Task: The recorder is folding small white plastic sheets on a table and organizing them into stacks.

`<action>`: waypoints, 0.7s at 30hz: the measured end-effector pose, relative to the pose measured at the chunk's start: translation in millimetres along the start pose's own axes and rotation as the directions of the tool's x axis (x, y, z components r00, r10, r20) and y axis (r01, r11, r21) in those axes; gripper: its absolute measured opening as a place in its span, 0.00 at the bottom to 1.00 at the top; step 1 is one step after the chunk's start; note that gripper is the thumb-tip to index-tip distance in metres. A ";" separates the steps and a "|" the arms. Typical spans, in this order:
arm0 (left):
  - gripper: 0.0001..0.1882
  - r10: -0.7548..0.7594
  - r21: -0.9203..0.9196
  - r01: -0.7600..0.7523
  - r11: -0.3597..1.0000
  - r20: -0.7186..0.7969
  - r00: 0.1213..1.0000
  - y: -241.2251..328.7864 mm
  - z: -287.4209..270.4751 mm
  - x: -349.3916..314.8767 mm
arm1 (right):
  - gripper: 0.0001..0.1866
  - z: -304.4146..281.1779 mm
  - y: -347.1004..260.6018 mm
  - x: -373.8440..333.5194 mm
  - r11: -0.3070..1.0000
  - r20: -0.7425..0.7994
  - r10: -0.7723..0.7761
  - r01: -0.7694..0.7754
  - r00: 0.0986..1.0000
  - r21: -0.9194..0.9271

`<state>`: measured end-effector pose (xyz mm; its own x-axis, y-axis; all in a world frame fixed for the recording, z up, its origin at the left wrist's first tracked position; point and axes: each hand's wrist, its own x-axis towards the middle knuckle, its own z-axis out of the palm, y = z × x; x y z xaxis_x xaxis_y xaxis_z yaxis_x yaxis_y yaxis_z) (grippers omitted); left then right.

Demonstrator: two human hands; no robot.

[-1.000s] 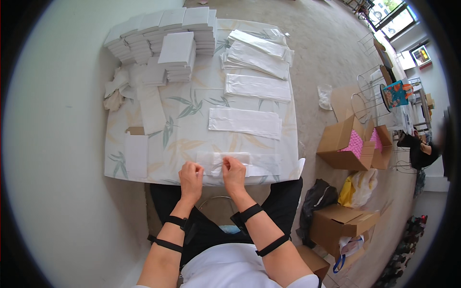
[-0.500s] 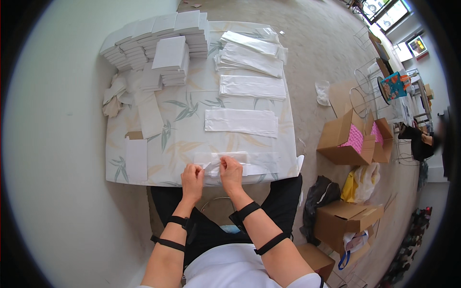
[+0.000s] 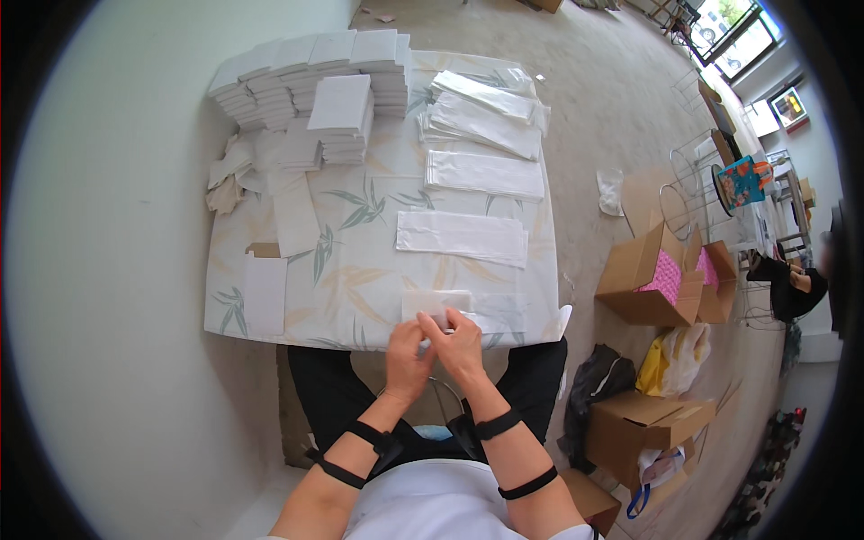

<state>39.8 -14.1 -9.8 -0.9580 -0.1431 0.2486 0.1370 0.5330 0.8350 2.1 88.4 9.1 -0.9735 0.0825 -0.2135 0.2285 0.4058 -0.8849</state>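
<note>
At the table's near edge a thin, translucent white plastic sleeve lies flat, its left part folded over into a whiter double layer. My left hand and my right hand meet at the near side of this folded part. Both have their fingers bent and pinched together on the plastic; the exact grip is hidden behind the fingers. Just beyond lies a flat white bundle of sleeves, with another white bundle farther back. A looser fanned pile of white sleeves sits at the far right of the table.
Stacks of small white boxes fill the table's far left, with crumpled pale cloth beside them. An upright-looking white carton with a brown inner flap lies front left. Cardboard boxes and bags stand on the floor at right.
My hands have drawn together, the left one moving right toward the other. The sleeve's left end now reaches less far left. The whole view has shifted slightly.
</note>
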 end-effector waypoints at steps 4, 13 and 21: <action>0.08 -0.015 -0.064 0.018 0.998 0.039 0.999 1.4 15.3 -6.4 | 0.16 -11.1 28.5 10.1 0.993 -0.190 0.070 -0.087 0.979 -0.080; 0.11 -0.262 0.267 0.237 0.934 0.063 0.963 -36.0 12.9 9.6 | 0.16 -3.1 58.0 24.0 0.962 -0.238 0.036 -0.098 0.971 -0.256; 0.13 -0.284 0.313 0.249 0.917 0.072 0.956 -47.6 10.0 8.8 | 0.16 1.7 56.9 26.8 0.904 -0.167 0.046 -0.113 0.985 -0.413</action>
<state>22.4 -32.4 -52.3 -0.9730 -0.2281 -0.0346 -0.1913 0.7137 0.6739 -11.0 112.2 -47.7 -0.9504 0.2524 -0.1820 0.3106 0.7334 -0.6047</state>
